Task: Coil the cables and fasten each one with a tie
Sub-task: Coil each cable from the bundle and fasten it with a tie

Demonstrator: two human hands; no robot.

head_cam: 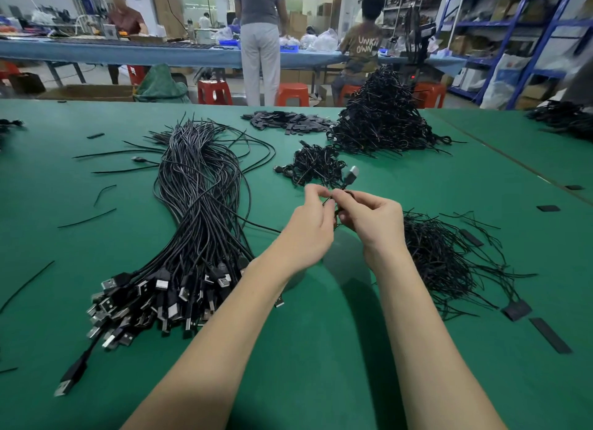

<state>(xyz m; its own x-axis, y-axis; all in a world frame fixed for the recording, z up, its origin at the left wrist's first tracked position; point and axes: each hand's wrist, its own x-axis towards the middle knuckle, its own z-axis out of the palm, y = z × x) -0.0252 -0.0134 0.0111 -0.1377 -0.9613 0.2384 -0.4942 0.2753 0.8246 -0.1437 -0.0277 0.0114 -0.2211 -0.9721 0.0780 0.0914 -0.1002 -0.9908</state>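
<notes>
Cables, uncoiled: I log one thick bundle [199, 211] lying on the green table [321, 349] at nine o'clock from the hands, its USB plugs [154, 298] fanned toward seven o'clock. Coiled cables, small heap [316, 166], sit at twelve o'clock just beyond the fingertips; a tall heap [382, 118] rises at one o'clock, farther off. Loose black ties [442, 253] spread at three to four o'clock, near my right wrist. Flat black strips [288, 121] lie piled at twelve o'clock, far side of the table, with a few more scattered toward the right edge. I see no bins or trays on this table; everything rests directly on the mat. Left hand [309, 230], fingers curled, pinches a thin tie end [327, 200] at its fingertips. Right hand [372, 219], fingers curled, grips a small coiled cable [341, 201], whose USB plug [352, 174] sticks up toward twelve o'clock. Both hands meet above the table, fingertips touching.
</notes>
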